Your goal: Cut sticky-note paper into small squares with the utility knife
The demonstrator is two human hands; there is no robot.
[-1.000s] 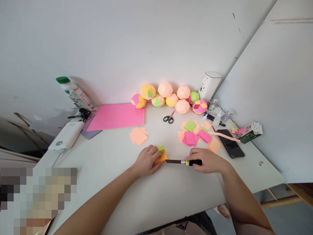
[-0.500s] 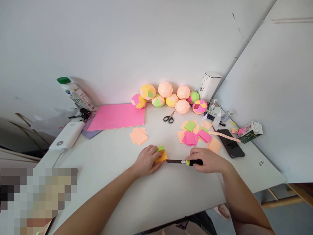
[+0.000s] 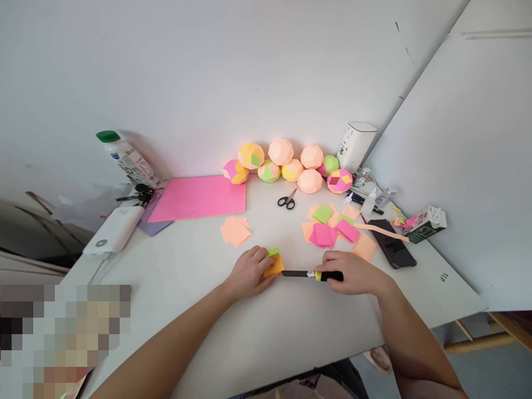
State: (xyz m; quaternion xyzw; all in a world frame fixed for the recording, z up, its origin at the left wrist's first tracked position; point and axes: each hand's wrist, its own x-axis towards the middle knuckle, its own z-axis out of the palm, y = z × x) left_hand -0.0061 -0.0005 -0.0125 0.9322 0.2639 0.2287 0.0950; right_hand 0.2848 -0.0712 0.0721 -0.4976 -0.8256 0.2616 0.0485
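My right hand [image 3: 353, 272] is wrapped round a utility knife [image 3: 328, 276] with a black and yellow handle. Its long dark blade points left, the tip at the lower right edge of a small orange paper [image 3: 273, 267]. My left hand [image 3: 251, 271] grips that paper against the table, fingers bent over it. A strip of green paper [image 3: 272, 252] shows just behind the orange one; whether the two are joined I cannot tell. To the right lie loose pink paper squares [image 3: 324, 235], a green square [image 3: 323, 213] and peach ones. More peach squares [image 3: 236, 231] lie farther left.
Several faceted paper balls [image 3: 281, 152] line the wall. Scissors [image 3: 287, 200] lie before them. A pink board [image 3: 199, 198], white device [image 3: 114, 230] and bottle [image 3: 131, 160] are at left; a phone [image 3: 392, 244], glue bottle [image 3: 368, 203] and small carton [image 3: 427, 223] at right.
The knife and my right hand have shifted very slightly left. My left hand stays on the orange paper in the same place.
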